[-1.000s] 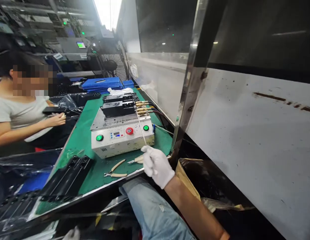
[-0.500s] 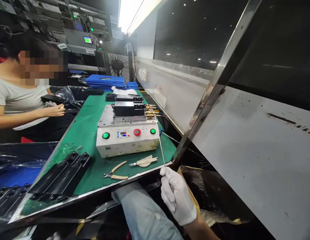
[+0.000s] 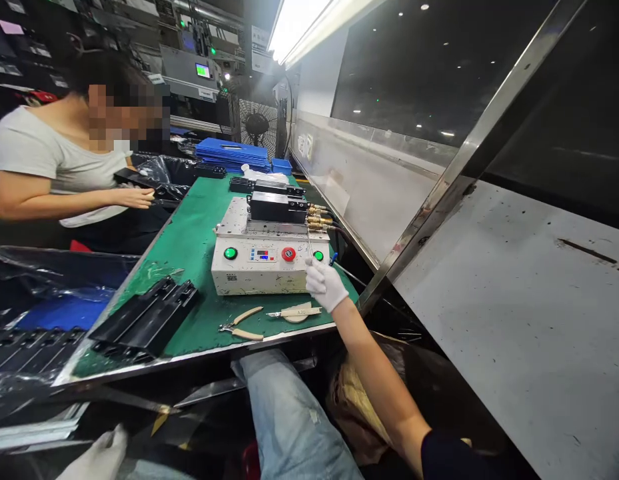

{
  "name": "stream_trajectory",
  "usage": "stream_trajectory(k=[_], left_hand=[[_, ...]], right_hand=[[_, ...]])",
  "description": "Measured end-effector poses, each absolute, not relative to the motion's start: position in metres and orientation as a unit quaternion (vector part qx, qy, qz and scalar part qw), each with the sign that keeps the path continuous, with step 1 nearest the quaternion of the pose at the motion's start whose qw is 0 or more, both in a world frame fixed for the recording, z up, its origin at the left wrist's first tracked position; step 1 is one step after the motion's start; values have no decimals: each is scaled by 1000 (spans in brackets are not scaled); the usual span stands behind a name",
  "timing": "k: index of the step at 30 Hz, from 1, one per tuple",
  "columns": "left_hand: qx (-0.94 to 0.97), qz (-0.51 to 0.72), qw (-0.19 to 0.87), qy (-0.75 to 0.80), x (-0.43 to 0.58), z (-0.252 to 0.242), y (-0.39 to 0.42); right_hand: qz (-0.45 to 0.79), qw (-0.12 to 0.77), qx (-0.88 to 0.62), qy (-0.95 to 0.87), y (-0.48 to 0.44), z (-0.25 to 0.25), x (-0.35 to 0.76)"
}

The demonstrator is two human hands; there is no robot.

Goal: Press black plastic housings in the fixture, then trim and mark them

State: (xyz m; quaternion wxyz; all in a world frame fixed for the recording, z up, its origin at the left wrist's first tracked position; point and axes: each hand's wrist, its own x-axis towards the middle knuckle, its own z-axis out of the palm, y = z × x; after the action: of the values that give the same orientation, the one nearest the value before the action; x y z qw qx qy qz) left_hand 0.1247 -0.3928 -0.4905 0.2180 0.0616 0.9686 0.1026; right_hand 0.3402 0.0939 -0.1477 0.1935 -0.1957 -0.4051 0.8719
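Note:
My right hand [image 3: 326,285], in a white glove, is closed in a pinch on a thin metal rod [image 3: 310,244]. The rod points up and away, its far end near the brass fittings [image 3: 318,221] at the right of a bench machine. On top of that machine [image 3: 259,281] sits a long black plastic part [image 3: 278,207]. Its front panel carries green buttons, a red button and a small display. My left hand [image 3: 96,459], also gloved, is low at the bottom left edge beside my leg. Its visible fingers look loosely apart with nothing in them, and part of the hand is cut off.
Cream-handled nippers [image 3: 246,332] and a cutter marked A30 [image 3: 299,312] lie on the green bench mat [image 3: 189,227]. Black parts [image 3: 146,320] lie at its left corner. A co-worker [image 3: 64,160] handles a black part across the bench. A metal post [image 3: 439,180] slants at right.
My right hand has moved forward and up with the rod, from the bench's front edge to the machine's right front. My left hand has come further into view. The camera's view has shifted.

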Motion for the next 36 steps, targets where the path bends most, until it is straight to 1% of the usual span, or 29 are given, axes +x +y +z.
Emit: stream_trajectory(k=[3, 6, 9, 11, 12, 14, 17, 18, 20, 21, 22, 24, 26, 29, 32, 34, 36], left_hand=[[49, 114, 248, 961, 128, -477, -389], [61, 101, 254, 960, 132, -460, -384], [60, 66, 259, 962, 136, -446, -378], [56, 49, 269, 960, 140, -441, -374], [54, 42, 275, 959, 141, -439, -373], [55, 38, 284, 957, 144, -435, -370], [73, 49, 285, 955, 149, -429, -368], [82, 53, 287, 953, 150, -426, -367], [93, 56, 290, 951, 151, -422, -366], [95, 58, 291, 950, 152, -421, -366], [95, 63, 290, 950, 151, -421, -366], [90, 79, 289, 950, 149, -425, -367], [102, 96, 289, 947, 145, -432, -369], [169, 113, 264, 943, 140, -439, -370], [238, 104, 240, 935, 140, -434, -367], [262, 86, 237, 932, 143, -424, -365], [269, 79, 231, 932, 145, -415, -363]], right_hand=[[877, 187, -192, -400, 119, -139, 329], [863, 194, -222, -410, 137, -136, 326], [833, 182, -258, -454, 133, -153, 327], [786, 149, -276, -533, 112, -177, 329], [739, 124, -273, -603, 97, -190, 330], [600, 75, -222, -765, 63, -216, 328], [366, 54, -101, -923, 21, -237, 311], [285, 40, -74, -955, 13, -239, 301], [122, -26, -35, -992, 5, -237, 280], [64, -64, -21, -996, 4, -234, 271], [40, -97, -11, -994, 5, -229, 262], [43, -129, 9, -991, 6, -219, 252], [79, -132, 21, -988, 5, -205, 246], [235, -166, 5, -958, 1, -179, 240], [396, -187, -14, -899, 6, -139, 229], [506, -154, -40, -847, 21, -101, 219], [608, -74, -75, -787, 50, -55, 208]])
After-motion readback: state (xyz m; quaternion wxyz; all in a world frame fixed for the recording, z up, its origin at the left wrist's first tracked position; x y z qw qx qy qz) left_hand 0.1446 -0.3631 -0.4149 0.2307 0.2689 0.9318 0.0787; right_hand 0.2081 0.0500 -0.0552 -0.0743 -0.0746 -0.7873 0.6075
